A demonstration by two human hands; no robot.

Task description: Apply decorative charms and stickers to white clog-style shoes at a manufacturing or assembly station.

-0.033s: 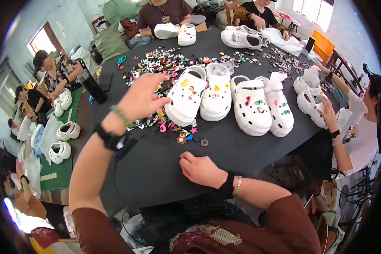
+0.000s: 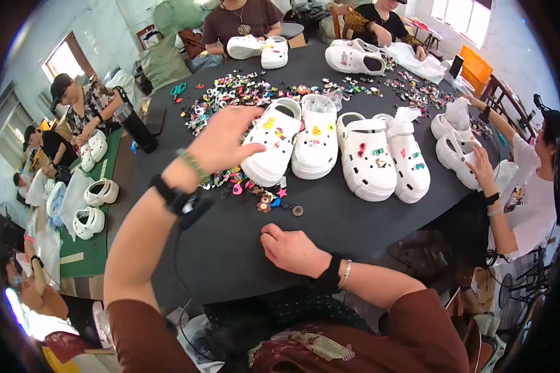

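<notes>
A white clog (image 2: 272,142) with small coloured charms on its upper stands left of its mate, a second white clog (image 2: 315,137) with clear plastic at its opening. My left hand (image 2: 224,142) is open at the left clog's outer side; thumb and fingers are apart and overlap its edge, and whether they touch it I cannot tell. Close to the table's near edge rests my right hand (image 2: 294,252), fingers curled in; what they hold, if anything, is hidden. Just beyond it lie a brown bear charm (image 2: 265,202), a pink star charm (image 2: 282,193) and a round brown charm (image 2: 297,211).
Another white clog pair (image 2: 368,158) with charms stands to the right. Beyond the clogs spreads a heap of loose charms (image 2: 230,93). Teal scissors (image 2: 178,91) and a black bottle (image 2: 135,127) are at the left. Co-workers sit around the dark table (image 2: 224,248) with more white clogs.
My left hand has shifted right, its thumb and fingers now overlapping the left clog's edge. My right hand stays curled in nearly the same place.
</notes>
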